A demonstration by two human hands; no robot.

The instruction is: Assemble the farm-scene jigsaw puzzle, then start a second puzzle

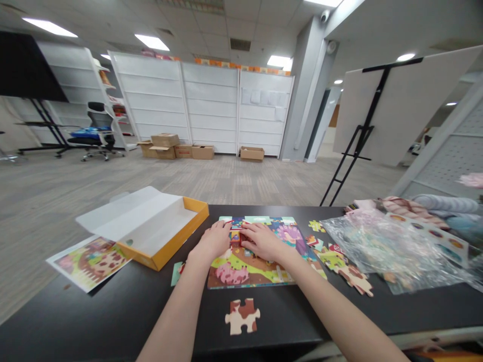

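Observation:
A colourful jigsaw puzzle (230, 274) with farm pictures, including a pink spotted animal, lies on the black table in front of me. My left hand (216, 239) rests on its upper left part, fingers stretched forward. Across from it, my right hand (263, 240) lies over the upper middle with its fingers apart and pointing left. Between my fingertips shows a puzzle piece (236, 237) with red and yellow on it; both hands touch around it, and their undersides are hidden. Nearer to me, a loose brown and cream puzzle piece (242, 317) sits alone between my forearms.
An open yellow box (177, 236) stands at left, partly over a printed picture sheet (94, 261). Several loose pieces (354, 279) lie right of the puzzle, beside a clear plastic bag (392, 246) and yarn skeins (415, 211). The table's far edge runs behind the puzzle.

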